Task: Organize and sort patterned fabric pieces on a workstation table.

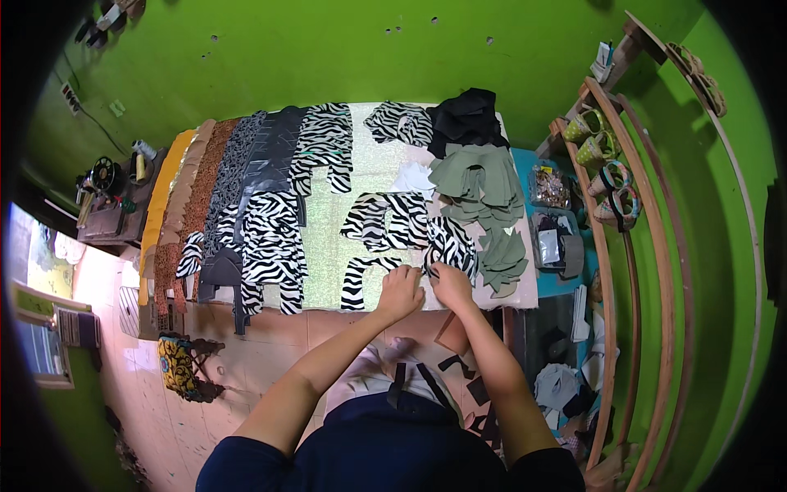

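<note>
Both hands meet at the near edge of the bench [525, 297]. The left hand [400, 293] and right hand [451, 284] pinch with narrow fingers a zebra-print piece [449, 243], probably to keep it flat beside the olive-green pieces [479, 184].

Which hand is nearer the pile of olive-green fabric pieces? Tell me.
Right. The right hand rests just left of the olive-green fabric pieces at the table's near edge; the left hand lies farther left, beyond it.
</note>
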`<state>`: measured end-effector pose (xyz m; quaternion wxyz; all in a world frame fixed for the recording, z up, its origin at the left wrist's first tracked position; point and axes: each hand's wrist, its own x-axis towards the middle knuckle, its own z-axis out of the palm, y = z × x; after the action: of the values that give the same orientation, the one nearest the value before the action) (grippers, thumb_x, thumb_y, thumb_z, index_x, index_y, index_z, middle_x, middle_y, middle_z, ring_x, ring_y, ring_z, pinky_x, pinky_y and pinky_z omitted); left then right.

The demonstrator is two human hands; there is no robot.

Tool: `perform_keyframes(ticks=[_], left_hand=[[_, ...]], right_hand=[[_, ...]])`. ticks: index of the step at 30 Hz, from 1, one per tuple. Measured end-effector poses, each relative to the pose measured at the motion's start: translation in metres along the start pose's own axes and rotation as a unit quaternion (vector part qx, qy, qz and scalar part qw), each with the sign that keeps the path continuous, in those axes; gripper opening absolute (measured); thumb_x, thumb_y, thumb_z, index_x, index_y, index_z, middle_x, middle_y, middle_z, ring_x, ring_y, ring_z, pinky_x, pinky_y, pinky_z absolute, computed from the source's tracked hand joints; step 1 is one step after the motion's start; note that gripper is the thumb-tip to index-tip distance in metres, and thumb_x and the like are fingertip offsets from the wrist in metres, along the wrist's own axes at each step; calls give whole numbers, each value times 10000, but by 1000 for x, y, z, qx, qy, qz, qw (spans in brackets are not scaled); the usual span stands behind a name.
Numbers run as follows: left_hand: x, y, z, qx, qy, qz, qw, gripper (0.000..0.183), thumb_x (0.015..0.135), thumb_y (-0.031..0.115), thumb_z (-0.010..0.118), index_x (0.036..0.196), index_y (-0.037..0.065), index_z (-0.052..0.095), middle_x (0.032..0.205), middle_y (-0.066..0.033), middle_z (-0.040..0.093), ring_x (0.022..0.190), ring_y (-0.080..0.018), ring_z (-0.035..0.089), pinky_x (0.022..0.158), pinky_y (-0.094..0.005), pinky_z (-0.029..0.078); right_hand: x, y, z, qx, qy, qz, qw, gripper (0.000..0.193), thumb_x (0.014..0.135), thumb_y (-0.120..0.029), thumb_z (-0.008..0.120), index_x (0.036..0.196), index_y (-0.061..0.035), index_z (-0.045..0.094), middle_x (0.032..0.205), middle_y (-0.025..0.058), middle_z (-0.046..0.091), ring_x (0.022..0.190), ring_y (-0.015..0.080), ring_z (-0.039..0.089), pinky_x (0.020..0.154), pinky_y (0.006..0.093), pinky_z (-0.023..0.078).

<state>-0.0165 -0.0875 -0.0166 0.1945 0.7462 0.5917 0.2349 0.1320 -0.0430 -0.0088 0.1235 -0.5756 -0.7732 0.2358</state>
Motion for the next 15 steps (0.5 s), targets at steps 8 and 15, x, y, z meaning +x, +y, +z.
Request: perform_keyframes(ticks=[8,15], left_hand=[[0,-20,-13,-447,-86,-231,860,283,822,153,594,1010,-30,489,795,-81,589,700,-121,576,590,-236,464],[-21,-83,-37,-320,80,-273,904,183,790,117,591,931,1,567,720,-79,606,646,-133,573,608,-266,462]], right_hand=[[29,-10,0,497,-34,135,857,148,766,-84,639,847,-8,541,664,11,535,568,76,484,514,221,399],[25,-39,16,264,-55,39,962,181,727,-180,670,766,-8,630,619,71,601,544,131,528,537,267,417]])
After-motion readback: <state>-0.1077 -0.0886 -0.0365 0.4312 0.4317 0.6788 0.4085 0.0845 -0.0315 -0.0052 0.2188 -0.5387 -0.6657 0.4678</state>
